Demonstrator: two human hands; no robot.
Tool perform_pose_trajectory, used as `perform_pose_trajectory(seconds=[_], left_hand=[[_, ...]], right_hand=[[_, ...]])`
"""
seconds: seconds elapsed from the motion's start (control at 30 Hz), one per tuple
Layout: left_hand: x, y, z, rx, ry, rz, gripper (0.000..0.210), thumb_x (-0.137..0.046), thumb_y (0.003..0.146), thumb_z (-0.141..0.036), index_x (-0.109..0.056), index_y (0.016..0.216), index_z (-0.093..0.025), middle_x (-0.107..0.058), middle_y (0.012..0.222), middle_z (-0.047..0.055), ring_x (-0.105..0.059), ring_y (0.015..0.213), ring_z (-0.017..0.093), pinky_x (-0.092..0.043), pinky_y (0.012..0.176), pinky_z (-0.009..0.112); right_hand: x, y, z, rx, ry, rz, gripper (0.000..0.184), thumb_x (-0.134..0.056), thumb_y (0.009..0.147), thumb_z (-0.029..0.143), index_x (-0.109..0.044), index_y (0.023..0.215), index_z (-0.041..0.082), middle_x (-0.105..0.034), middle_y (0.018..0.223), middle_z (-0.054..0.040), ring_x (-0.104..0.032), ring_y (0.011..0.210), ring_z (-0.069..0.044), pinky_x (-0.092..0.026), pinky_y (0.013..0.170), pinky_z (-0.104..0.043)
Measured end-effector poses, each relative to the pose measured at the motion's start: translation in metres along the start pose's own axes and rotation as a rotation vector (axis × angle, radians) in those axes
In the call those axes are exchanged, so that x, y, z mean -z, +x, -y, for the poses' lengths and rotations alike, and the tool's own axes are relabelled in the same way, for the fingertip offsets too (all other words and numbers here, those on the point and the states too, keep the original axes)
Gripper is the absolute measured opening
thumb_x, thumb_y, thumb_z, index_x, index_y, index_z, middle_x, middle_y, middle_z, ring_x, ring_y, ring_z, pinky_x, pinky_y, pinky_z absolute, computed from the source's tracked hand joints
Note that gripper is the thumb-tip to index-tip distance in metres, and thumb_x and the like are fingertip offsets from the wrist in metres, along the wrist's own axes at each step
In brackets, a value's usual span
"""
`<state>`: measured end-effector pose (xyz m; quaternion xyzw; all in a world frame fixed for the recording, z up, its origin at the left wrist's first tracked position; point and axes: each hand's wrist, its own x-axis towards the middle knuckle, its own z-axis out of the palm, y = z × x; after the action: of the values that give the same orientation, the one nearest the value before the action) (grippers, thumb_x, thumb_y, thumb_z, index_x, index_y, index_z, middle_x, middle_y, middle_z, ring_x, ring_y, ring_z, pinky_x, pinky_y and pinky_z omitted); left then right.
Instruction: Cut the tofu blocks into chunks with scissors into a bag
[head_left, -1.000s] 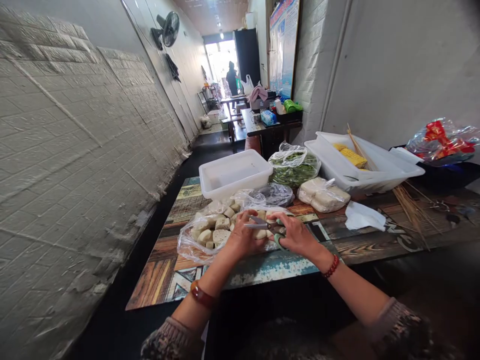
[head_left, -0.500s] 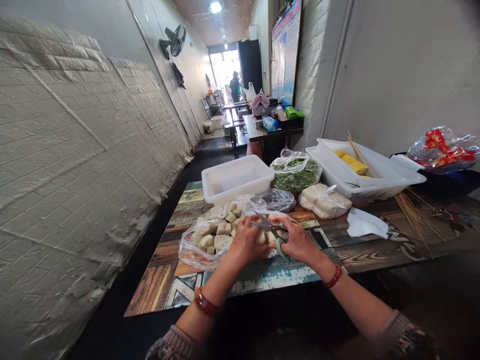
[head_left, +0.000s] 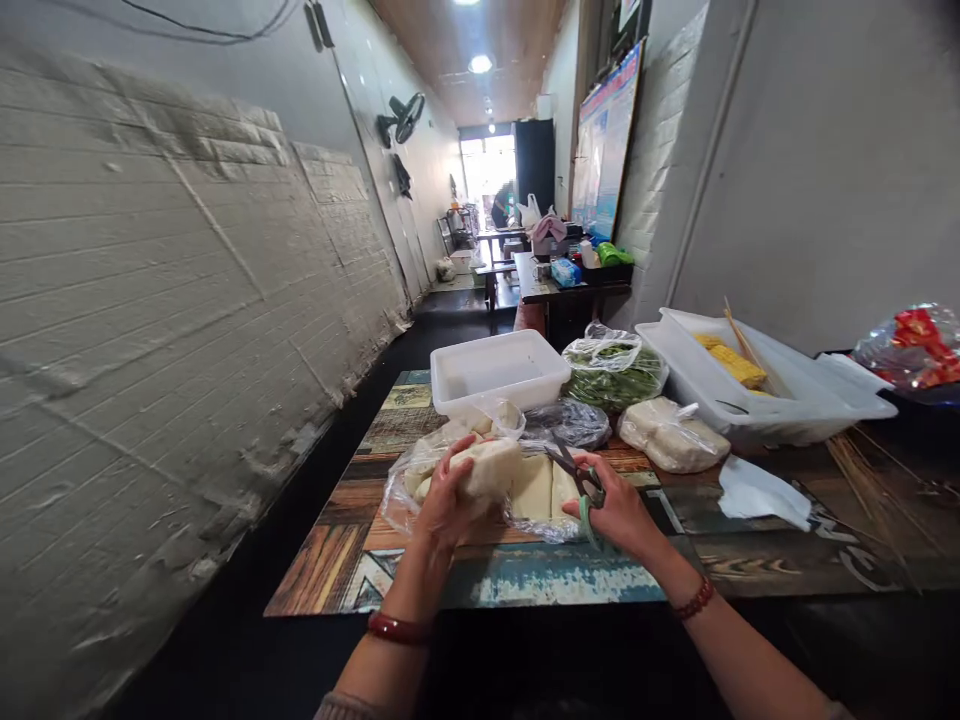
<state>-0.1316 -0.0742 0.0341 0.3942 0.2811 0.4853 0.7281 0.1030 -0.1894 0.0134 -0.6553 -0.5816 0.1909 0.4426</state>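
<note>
My left hand (head_left: 444,500) grips a pale, tofu-like block (head_left: 491,468), tilted up off the table. Scissors (head_left: 590,500) with green handles are in my right hand (head_left: 622,512), their dark blades pointing up and left. Between the hands lies an opened clear plastic bag (head_left: 559,530), with flat cream-coloured blocks (head_left: 532,488) on it. Behind my left hand, another clear bag (head_left: 397,495) of pale pieces is partly hidden by the hand and the block.
A white plastic tub (head_left: 499,372) stands at the back, beside bagged green vegetables (head_left: 615,375). Farther right are a wrapped pack of pale blocks (head_left: 671,435), a white tissue (head_left: 763,495), a large white bin (head_left: 787,405) with yellow packets, and thin sticks (head_left: 870,490).
My left hand has lifted a larger block, where both hands were close together over the pieces. My right hand with the scissors has moved apart to the right. The camera view has shifted left.
</note>
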Motion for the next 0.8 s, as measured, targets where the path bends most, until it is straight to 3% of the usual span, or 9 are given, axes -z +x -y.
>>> perform_pose_trajectory(seconds=[0.13,0.23,0.3,0.4,0.5,0.57,0.6,0.7,0.8], left_hand=[[0.015,-0.012,-0.008,0.025,-0.379,-0.239,0.031,-0.070,0.078,-0.028,-0.067,0.106,-0.014,-0.076,0.096,0.008,-0.072,0.088,0.023,-0.058,0.080,0.032],[0.019,-0.026,-0.016,-0.014,-0.567,-0.266,0.021,-0.061,0.084,-0.022,-0.067,0.103,-0.014,-0.076,0.095,0.007,-0.072,0.088,0.022,-0.058,0.080,0.030],[0.019,-0.034,-0.021,-0.025,-0.633,-0.290,0.020,-0.057,0.088,-0.022,-0.067,0.103,-0.014,-0.076,0.096,0.008,-0.072,0.087,0.022,-0.059,0.077,0.031],[0.015,-0.041,-0.024,-0.049,-0.691,-0.352,0.020,-0.056,0.090,-0.026,-0.067,0.103,-0.016,-0.076,0.095,0.007,-0.072,0.086,0.023,-0.059,0.074,0.033],[0.011,-0.043,-0.025,-0.065,-0.735,-0.394,0.019,-0.056,0.091,-0.028,-0.066,0.104,-0.017,-0.076,0.093,0.006,-0.072,0.084,0.022,-0.060,0.074,0.033],[0.010,-0.044,-0.026,-0.055,-0.724,-0.411,0.019,-0.054,0.093,-0.027,-0.065,0.104,-0.016,-0.076,0.091,0.006,-0.072,0.081,0.021,-0.060,0.070,0.033],[0.011,-0.045,-0.026,-0.048,-0.710,-0.409,0.020,-0.053,0.093,-0.027,-0.065,0.105,-0.016,-0.076,0.091,0.006,-0.072,0.081,0.022,-0.060,0.069,0.033],[0.016,-0.050,-0.032,-0.023,-0.671,-0.372,0.024,-0.051,0.095,-0.029,-0.065,0.108,-0.015,-0.076,0.094,0.008,-0.072,0.084,0.024,-0.060,0.071,0.036],[0.023,-0.059,-0.039,-0.016,-0.665,-0.332,0.027,-0.051,0.096,-0.033,-0.065,0.109,-0.016,-0.075,0.097,0.008,-0.072,0.087,0.024,-0.060,0.073,0.036]], right_hand=[[0.001,-0.001,-0.003,-0.061,0.009,-0.011,0.050,-0.072,0.070,0.032,-0.058,0.117,0.024,-0.070,0.113,-0.0083,-0.066,0.104,-0.030,-0.050,0.089,-0.043],[0.011,0.003,-0.005,-0.074,0.141,-0.068,0.052,-0.073,0.071,0.040,-0.057,0.117,0.023,-0.068,0.119,-0.0110,-0.064,0.108,-0.031,-0.049,0.092,-0.045],[0.020,0.007,-0.001,-0.062,0.289,-0.199,0.052,-0.072,0.074,0.044,-0.055,0.118,0.024,-0.064,0.127,-0.0124,-0.062,0.112,-0.030,-0.048,0.096,-0.045],[0.023,0.002,0.018,-0.059,0.483,-0.289,0.054,-0.069,0.080,0.048,-0.049,0.125,0.026,-0.067,0.122,-0.0119,-0.065,0.100,-0.025,-0.052,0.086,-0.041],[0.000,-0.020,0.043,-0.074,0.669,0.106,0.056,-0.064,0.082,0.058,-0.049,0.126,0.025,-0.074,0.102,-0.0125,-0.068,0.076,-0.023,-0.054,0.064,-0.034],[-0.028,-0.036,0.057,-0.088,0.672,0.421,0.063,-0.064,0.081,0.061,-0.049,0.129,0.022,-0.074,0.102,-0.0133,-0.069,0.075,-0.024,-0.053,0.060,-0.034],[-0.043,-0.040,0.062,-0.098,0.643,0.503,0.063,-0.066,0.081,0.060,-0.050,0.128,0.022,-0.074,0.102,-0.0124,-0.069,0.075,-0.023,-0.053,0.060,-0.033],[-0.077,-0.034,0.067,-0.124,0.565,0.570,0.060,-0.060,0.084,0.060,-0.049,0.130,0.022,-0.073,0.103,-0.0107,-0.070,0.078,-0.024,-0.054,0.062,-0.035],[-0.089,-0.006,0.054,-0.131,0.403,0.511,0.068,-0.059,0.082,0.062,-0.048,0.133,0.018,-0.071,0.108,-0.0126,-0.070,0.089,-0.028,-0.057,0.069,-0.037]])
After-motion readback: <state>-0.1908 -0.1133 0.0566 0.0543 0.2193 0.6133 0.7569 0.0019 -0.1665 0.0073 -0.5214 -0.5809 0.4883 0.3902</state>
